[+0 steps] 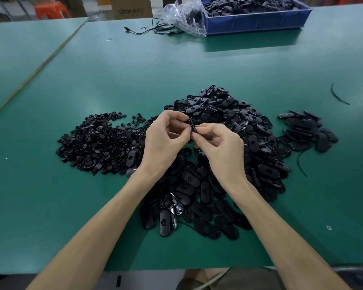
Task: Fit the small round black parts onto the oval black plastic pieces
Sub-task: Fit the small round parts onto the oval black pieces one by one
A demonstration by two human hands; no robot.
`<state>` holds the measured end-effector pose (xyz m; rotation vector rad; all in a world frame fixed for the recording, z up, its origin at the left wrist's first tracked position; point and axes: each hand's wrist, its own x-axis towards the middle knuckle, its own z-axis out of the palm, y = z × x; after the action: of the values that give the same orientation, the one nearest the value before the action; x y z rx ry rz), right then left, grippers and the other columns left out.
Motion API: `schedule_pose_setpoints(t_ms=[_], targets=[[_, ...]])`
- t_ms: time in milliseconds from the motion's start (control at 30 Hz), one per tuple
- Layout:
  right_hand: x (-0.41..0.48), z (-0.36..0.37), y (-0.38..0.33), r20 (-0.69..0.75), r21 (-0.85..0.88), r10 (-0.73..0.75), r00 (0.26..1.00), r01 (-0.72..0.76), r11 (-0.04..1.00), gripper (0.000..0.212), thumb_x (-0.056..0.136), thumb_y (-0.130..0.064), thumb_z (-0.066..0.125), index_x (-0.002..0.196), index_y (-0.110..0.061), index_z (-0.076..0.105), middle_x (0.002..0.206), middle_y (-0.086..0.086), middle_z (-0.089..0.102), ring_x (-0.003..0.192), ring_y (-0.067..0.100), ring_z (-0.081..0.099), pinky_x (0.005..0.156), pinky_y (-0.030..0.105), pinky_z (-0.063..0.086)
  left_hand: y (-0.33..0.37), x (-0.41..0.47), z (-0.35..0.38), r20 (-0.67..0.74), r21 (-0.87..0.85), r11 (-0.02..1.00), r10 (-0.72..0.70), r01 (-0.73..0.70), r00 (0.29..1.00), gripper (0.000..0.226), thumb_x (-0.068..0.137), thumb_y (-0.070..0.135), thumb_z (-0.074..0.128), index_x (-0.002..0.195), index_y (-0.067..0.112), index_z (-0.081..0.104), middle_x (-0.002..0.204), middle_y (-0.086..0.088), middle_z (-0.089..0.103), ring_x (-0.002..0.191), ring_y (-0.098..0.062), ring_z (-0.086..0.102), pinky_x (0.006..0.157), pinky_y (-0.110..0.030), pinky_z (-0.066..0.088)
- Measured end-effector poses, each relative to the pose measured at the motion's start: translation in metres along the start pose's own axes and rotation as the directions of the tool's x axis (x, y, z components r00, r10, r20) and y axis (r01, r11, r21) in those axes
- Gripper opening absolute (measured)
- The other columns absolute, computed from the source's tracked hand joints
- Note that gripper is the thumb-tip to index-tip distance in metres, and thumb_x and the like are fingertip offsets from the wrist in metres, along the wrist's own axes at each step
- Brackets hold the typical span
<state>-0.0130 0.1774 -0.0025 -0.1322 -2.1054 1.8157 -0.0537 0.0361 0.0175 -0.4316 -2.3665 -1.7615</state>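
Above the middle of the table, my left hand (164,141) and my right hand (220,147) meet fingertip to fingertip. Between them stands one oval black piece (192,125), seen edge-on, pinched by both hands. Whether a round part sits on it is hidden by my fingers. A heap of small round black parts (96,143) lies to the left of my left hand. A large heap of oval black pieces (222,164) spreads under and to the right of my hands. A smaller group of oval pieces (308,130) lies further right.
The green table (134,70) carries a blue bin (258,19) full of black parts at the back right, with a clear plastic bag (184,17) and a thin black cable (153,30) beside it. Loose black strips (337,95) lie at the right.
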Motion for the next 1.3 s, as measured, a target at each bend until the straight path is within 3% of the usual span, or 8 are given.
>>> schedule_pose_setpoints(t_ms=[467, 667, 833, 1033, 1167, 1300], targets=[[-0.002, 0.002, -0.003, -0.008, 0.006, -0.07, 0.998, 0.07, 0.998, 0.014, 0.092, -0.002, 0.078, 0.105, -0.006, 0.078, 0.114, 0.002, 0.07, 0.099, 0.018, 0.075, 0.09, 0.034, 0.062, -0.005, 0.0, 0.001, -0.047, -0.062, 0.998, 0.029, -0.032, 0.998, 0.022, 0.091, 0.001, 0.073, 0.099, 0.02, 0.064, 0.094, 0.001, 0.072, 0.083, -0.014, 0.071, 0.071, -0.029, 0.059], [-0.002, -0.001, -0.003, 0.0, 0.021, -0.055, 0.998, 0.055, 0.998, 0.011, 0.096, -0.004, 0.074, 0.107, -0.008, 0.076, 0.112, 0.006, 0.073, 0.081, 0.013, 0.077, 0.068, 0.017, 0.056, -0.008, 0.003, -0.002, 0.007, -0.095, 0.995, 0.036, -0.035, 0.999, 0.02, 0.091, 0.003, 0.076, 0.104, 0.013, 0.066, 0.091, 0.002, 0.073, 0.081, -0.007, 0.071, 0.07, -0.019, 0.053], [-0.002, 0.0, -0.002, 0.002, 0.014, -0.057, 0.998, 0.057, 0.998, 0.011, 0.102, -0.006, 0.066, 0.11, -0.005, 0.073, 0.095, 0.007, 0.078, 0.076, 0.003, 0.073, 0.063, 0.014, 0.053, -0.009, 0.006, -0.005, 0.018, -0.036, 0.999, 0.023, -0.022, 1.0, 0.036, 0.09, 0.011, 0.08, 0.122, 0.017, 0.066, 0.116, -0.002, 0.067, 0.097, -0.016, 0.067, 0.081, -0.034, 0.059], [0.0, 0.0, 0.001, -0.024, -0.033, -0.05, 0.998, 0.049, 0.998, 0.01, 0.103, -0.015, 0.064, 0.107, -0.012, 0.073, 0.078, 0.0, 0.076, 0.068, 0.007, 0.071, 0.067, 0.025, 0.054, -0.01, 0.008, -0.006, 0.128, -0.054, 0.999, -0.003, 0.01, 0.992, 0.014, 0.092, 0.009, 0.077, 0.105, 0.008, 0.074, 0.087, 0.001, 0.075, 0.075, -0.009, 0.068, 0.071, -0.028, 0.055], [-0.001, 0.002, 0.001, -0.037, -0.02, -0.063, 0.997, 0.063, 0.998, 0.01, 0.105, -0.016, 0.061, 0.106, -0.019, 0.071, 0.079, -0.005, 0.073, 0.064, 0.015, 0.071, 0.061, 0.025, 0.052, -0.009, 0.011, -0.011, 0.196, -0.19, 0.971, -0.108, 0.146, 0.975, 0.017, 0.09, 0.012, 0.079, 0.104, 0.003, 0.075, 0.087, -0.017, 0.077, 0.074, -0.019, 0.068, 0.069, -0.028, 0.055], [0.0, 0.003, 0.001, -0.042, -0.01, -0.084, 0.996, 0.083, 0.996, 0.012, 0.105, -0.015, 0.06, 0.109, -0.021, 0.07, 0.082, -0.011, 0.073, 0.065, 0.011, 0.07, 0.061, 0.022, 0.052, -0.008, 0.012, -0.014, 0.253, -0.235, 0.95, -0.144, 0.205, 0.957, 0.016, 0.091, 0.009, 0.077, 0.104, 0.0, 0.075, 0.088, -0.026, 0.074, 0.074, -0.024, 0.068, 0.069, -0.029, 0.055]])
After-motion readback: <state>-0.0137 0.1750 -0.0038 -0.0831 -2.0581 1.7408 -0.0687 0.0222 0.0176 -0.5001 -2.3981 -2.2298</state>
